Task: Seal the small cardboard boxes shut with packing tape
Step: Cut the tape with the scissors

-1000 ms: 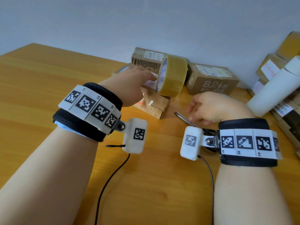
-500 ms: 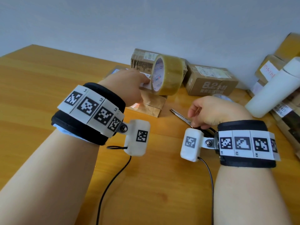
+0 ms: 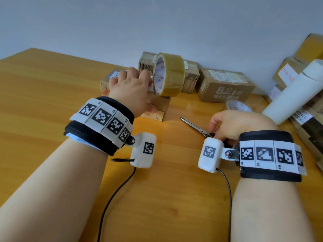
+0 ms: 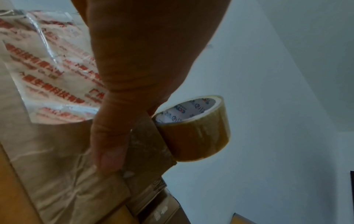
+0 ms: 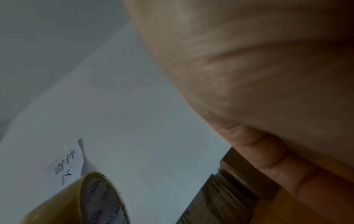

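Note:
A small cardboard box point(image 3: 157, 109) point(image 4: 63, 159), wrapped in clear and red-printed tape, lies on the wooden table point(image 3: 52, 88). My left hand point(image 3: 131, 89) lies over it with curled fingers; its thumb point(image 4: 111, 136) presses the taped top. A brown tape roll point(image 3: 172, 74) point(image 4: 197, 133) point(image 5: 76, 201) stands on edge at the box's far end, and a strip runs from it onto the box. My fingertips reach the roll's open side; the contact is hidden. My right hand point(image 3: 232, 124) point(image 5: 249, 60) grips the handles of the scissors point(image 3: 194, 125), whose closed blades point left.
Two more brown boxes point(image 3: 223, 86) point(image 3: 190, 75) stand against the back wall. A second tape roll point(image 3: 237, 105) lies flat beyond my right hand. A white cylinder point(image 3: 293, 91) leans on stacked boxes point(image 3: 288, 70) at the right. Wrist cables trail over the near table.
My left hand has slid left and away, with the box and the tape roll going along. My right hand has curled round the scissors' handles and drawn back slightly.

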`<state>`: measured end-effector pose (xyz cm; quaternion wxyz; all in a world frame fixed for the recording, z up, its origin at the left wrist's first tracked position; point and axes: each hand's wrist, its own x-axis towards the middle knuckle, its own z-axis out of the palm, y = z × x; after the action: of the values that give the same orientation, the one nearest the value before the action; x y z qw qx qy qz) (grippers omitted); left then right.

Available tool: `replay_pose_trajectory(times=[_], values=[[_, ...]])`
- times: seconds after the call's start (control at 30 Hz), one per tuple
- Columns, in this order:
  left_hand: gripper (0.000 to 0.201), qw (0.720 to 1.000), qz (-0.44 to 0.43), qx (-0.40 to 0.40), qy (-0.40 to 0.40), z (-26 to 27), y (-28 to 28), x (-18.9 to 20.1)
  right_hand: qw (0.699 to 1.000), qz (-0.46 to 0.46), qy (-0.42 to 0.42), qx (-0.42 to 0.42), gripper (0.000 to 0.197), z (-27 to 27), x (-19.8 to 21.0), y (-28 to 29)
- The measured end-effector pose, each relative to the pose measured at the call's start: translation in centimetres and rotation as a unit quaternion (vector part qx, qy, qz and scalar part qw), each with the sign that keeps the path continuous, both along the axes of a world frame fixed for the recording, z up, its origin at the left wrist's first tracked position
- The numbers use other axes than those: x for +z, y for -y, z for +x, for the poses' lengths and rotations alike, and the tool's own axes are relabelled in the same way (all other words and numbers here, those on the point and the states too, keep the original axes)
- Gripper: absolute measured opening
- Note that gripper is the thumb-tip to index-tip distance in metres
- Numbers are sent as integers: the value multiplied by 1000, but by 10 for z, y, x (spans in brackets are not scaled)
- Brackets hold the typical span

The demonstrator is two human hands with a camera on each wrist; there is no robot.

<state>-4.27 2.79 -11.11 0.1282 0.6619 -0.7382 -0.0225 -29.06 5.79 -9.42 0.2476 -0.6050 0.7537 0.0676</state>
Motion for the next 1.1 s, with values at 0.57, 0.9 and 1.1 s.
replay_pose_trajectory(times=[0.57,0.9,1.1], values=[[64,996,58,-27,-55,18,0,12,999,-5,-36,4,45,11,9,-4],[63,936,-5,-84,-343,1,0,14,996,-83,36,-7,32,8,4,5],[40,912,-39,-30,-407,-8,5,8,974,-177,139,34,49,-4,8,8]])
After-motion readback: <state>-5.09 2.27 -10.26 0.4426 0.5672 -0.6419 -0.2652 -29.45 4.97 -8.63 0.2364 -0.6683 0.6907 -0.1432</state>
